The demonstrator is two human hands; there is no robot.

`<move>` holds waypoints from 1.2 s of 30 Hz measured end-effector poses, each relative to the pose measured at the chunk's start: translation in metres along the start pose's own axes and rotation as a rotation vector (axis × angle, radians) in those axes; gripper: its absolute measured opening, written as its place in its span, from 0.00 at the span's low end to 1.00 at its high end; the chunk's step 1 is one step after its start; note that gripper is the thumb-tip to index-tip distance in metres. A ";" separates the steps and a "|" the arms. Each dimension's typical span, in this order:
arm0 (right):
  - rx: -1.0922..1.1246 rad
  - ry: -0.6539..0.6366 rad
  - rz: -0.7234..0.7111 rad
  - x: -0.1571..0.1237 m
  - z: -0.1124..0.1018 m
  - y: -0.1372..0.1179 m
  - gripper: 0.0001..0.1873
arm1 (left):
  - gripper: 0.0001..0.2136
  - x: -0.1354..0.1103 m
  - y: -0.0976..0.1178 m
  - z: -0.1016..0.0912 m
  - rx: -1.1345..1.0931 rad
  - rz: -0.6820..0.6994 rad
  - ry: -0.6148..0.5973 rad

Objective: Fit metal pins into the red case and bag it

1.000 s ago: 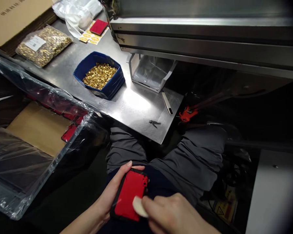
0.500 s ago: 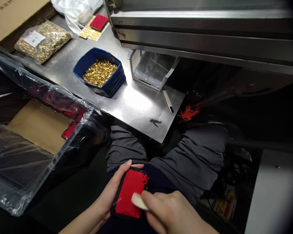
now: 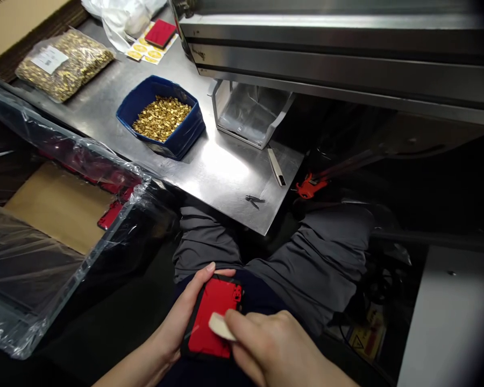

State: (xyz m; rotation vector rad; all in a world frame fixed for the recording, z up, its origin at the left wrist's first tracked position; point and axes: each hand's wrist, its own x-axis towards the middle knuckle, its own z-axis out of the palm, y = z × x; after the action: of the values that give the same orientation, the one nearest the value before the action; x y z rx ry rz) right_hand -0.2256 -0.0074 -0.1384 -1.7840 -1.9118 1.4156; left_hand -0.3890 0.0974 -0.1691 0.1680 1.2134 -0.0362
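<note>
In my lap, my left hand [image 3: 185, 306] is wrapped round the left edge of a red and black phone case [image 3: 210, 306], its red face turned up. A small cutout shows near the upper right corner of that face. My right hand [image 3: 270, 344] pinches a flat cream-coloured scraper-like piece [image 3: 220, 327] between thumb and fingers. The rounded end of this piece lies over the red face; whether it presses on it I cannot tell. My right palm hides the case's lower right side.
A metal table [image 3: 226, 177] bears a blue bin [image 3: 185, 140] of small brass parts, a bag of brass parts [image 3: 68, 64], a clear tray [image 3: 258, 118], a utility knife [image 3: 276, 167] and nippers [image 3: 254, 201]. At left stands a plastic-lined crate [image 3: 84, 263] with red cases.
The cream piece and my right hand have shifted slightly left and up across the red face. My left hand keeps its hold on the case. The whole view has drifted a little.
</note>
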 end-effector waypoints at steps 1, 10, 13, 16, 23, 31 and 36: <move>-0.017 0.002 -0.003 -0.001 0.000 0.000 0.05 | 0.28 0.000 0.000 0.000 -0.005 0.000 -0.002; 0.009 0.024 0.061 -0.001 0.000 -0.001 0.04 | 0.27 0.000 -0.001 0.000 -0.005 0.002 0.053; 0.050 0.004 0.073 -0.001 0.000 -0.001 0.04 | 0.26 -0.001 -0.001 0.001 0.001 -0.008 0.056; 0.108 0.009 0.066 -0.002 0.000 -0.001 0.05 | 0.26 -0.002 -0.001 0.003 0.020 0.029 0.082; 0.162 0.021 0.082 -0.006 -0.002 -0.001 0.04 | 0.27 0.000 -0.003 0.001 0.130 0.094 0.072; 0.089 0.027 0.075 -0.003 0.002 -0.004 0.03 | 0.27 0.001 -0.003 -0.003 0.063 0.047 0.070; 0.088 0.022 0.058 -0.002 0.008 -0.005 0.03 | 0.27 -0.001 -0.003 -0.007 0.025 0.023 0.032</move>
State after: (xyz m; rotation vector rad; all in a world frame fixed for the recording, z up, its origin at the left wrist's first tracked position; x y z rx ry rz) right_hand -0.2339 -0.0124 -0.1385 -1.8203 -1.7720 1.4690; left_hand -0.3957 0.0956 -0.1711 0.2053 1.2428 -0.0290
